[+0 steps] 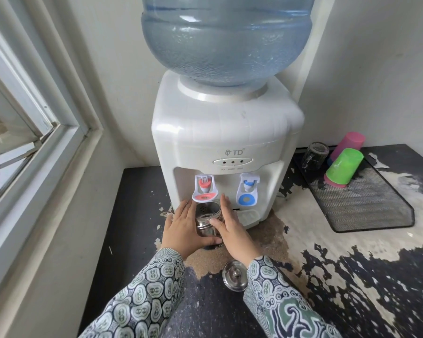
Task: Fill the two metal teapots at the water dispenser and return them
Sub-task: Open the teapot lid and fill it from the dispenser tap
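The tabletop (352, 276) fills the lower half of the view, its dark coating flaked away in pale patches. On it, against the wall, stands the white water dispenser (220, 132) with a large blue water bottle (225, 37) upended in its top. Left of it runs a white window frame (42, 132).

To the dispenser's right lies a black mesh tray (366, 206) carrying an upturned green cup (343, 165), a pink cup (348, 142) behind it and a clear glass (314, 156) at the tray's far left corner.

Two patterned sleeves reach in from the bottom edge. The left hand (183, 228) and the right hand (232, 228) flank one metal teapot (206, 223), which stands open-topped on the tabletop just in front of the dispenser, under the red tap (204, 189). Both hands lie with fingers fairly straight, palms turned toward the pot's sides — neither grip is curled tightly round it, though the left thumb passes across the front of its base. Whether the palms actually press the metal cannot be told.

The blue tap (247, 189) sits to the right, untouched. The smallest item — the teapot's lid (235, 275) — lies on the tabletop near the right wrist, knob up, apart from the pot.
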The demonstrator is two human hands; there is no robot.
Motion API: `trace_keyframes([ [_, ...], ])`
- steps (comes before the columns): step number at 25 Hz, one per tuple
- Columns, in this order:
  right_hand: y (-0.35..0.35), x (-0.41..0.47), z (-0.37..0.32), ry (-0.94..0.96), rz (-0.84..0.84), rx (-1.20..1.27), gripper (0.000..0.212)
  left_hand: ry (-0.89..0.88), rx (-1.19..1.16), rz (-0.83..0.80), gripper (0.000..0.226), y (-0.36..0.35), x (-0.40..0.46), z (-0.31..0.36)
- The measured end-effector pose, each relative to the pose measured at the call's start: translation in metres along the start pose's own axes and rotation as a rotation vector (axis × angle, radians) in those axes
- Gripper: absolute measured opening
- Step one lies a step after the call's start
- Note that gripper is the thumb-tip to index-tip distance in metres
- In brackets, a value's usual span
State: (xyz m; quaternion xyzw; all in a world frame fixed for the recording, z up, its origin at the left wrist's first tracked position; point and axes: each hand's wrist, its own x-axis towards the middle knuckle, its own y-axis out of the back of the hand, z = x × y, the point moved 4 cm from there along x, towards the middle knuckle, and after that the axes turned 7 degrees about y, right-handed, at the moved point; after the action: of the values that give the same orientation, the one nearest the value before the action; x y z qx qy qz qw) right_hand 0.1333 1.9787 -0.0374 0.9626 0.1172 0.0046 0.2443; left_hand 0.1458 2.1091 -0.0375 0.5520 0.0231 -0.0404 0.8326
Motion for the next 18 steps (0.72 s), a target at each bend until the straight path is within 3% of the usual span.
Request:
trace_keyframes([
  [5, 0.0010, 0.0001, 0.0018, 0.001, -0.002, 0.010, 0.069, -0.010, -0.046, -0.006, 0.127, 0.0014, -0.0002, 0.0035],
  [18, 0.0082, 0.0002, -0.0021, -0.004, -0.042, 0.020, 0.066, 0.004, -0.214, 0.024, 0.123, 0.0004, 0.0043, 0.0075],
])
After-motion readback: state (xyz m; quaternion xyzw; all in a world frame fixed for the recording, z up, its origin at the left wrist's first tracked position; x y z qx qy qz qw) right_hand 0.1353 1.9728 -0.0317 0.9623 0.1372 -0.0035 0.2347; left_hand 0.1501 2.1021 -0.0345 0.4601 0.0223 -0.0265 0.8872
